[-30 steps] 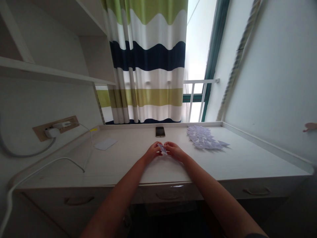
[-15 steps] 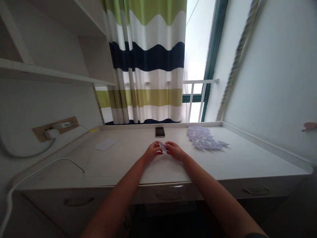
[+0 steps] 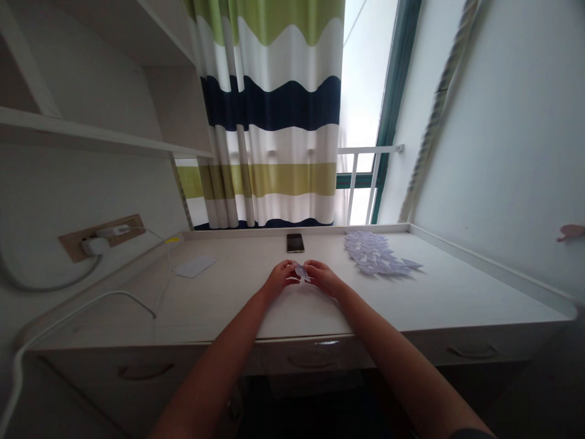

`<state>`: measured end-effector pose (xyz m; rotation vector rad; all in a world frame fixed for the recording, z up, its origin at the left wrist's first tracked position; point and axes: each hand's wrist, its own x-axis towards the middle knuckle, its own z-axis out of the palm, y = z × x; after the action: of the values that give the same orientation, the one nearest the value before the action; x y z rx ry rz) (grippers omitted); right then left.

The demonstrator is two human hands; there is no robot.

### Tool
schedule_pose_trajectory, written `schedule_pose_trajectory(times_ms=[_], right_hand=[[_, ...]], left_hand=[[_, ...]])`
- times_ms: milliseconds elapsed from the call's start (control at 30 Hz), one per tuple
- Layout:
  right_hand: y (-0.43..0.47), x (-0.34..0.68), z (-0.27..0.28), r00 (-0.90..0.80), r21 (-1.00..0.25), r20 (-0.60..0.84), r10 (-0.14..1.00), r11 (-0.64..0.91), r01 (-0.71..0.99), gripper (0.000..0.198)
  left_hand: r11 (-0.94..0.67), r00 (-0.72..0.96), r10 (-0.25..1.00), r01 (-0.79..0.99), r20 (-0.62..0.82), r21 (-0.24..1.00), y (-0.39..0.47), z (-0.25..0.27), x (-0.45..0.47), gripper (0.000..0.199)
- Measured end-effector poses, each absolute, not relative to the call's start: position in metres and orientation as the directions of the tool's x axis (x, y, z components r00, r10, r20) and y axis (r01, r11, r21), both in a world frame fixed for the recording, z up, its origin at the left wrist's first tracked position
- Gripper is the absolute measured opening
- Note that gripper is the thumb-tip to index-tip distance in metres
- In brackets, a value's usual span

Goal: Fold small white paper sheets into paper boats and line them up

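Note:
Between my two hands, just above the white desk point(image 3: 219, 308), is a small piece of folded white paper point(image 3: 301, 272). My left hand point(image 3: 280, 277) has its fingers closed on the paper's left side. My right hand point(image 3: 322, 277) pinches it from the right. Part of the paper is hidden behind the fingers. Right of my hands lies a spread pile of folded white paper pieces point(image 3: 377, 255), many with pointed ends. A flat stack or sheet of white paper point(image 3: 194, 266) rests on the desk to the left.
A dark phone point(image 3: 295, 243) lies just beyond my hands. White cables point(image 3: 114, 294) run across the desk's left side from plugs at a wall socket point(image 3: 73, 249). A striped curtain point(image 3: 292, 146) hangs behind the desk, and a shelf point(image 3: 105, 139) juts out at upper left.
The folded paper has changed shape and tilt between my fingers; its lower end now bends to the right. My hands stay in nearly the same place.

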<state>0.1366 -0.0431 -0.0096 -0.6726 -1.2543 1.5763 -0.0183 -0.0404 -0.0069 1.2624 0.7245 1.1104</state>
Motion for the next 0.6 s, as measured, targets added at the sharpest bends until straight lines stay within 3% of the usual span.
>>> schedule_pose_trajectory(times_ms=[133,333,600], right_hand=[[-0.0439,0.138,-0.0083,-0.37,-0.941,0.086,0.925,-0.046,-0.335,0.025],[-0.0393,0.1404,-0.0131,-0.401,-0.936,0.108,0.91,-0.042,-0.349,0.028],[-0.0388,0.1386,-0.0116,-0.379,-0.927,0.098,0.92,-0.054,-0.372,0.026]], left_hand=[[-0.077,0.258,0.956,-0.238,0.139,0.968,-0.0393,-0.0053,-0.0187,0.025],[-0.096,0.166,0.976,-0.263,0.143,0.96,-0.0364,-0.0058,-0.0216,0.023],[-0.091,0.141,0.981,-0.281,0.135,0.955,-0.0352,-0.0058,-0.021,0.021]])
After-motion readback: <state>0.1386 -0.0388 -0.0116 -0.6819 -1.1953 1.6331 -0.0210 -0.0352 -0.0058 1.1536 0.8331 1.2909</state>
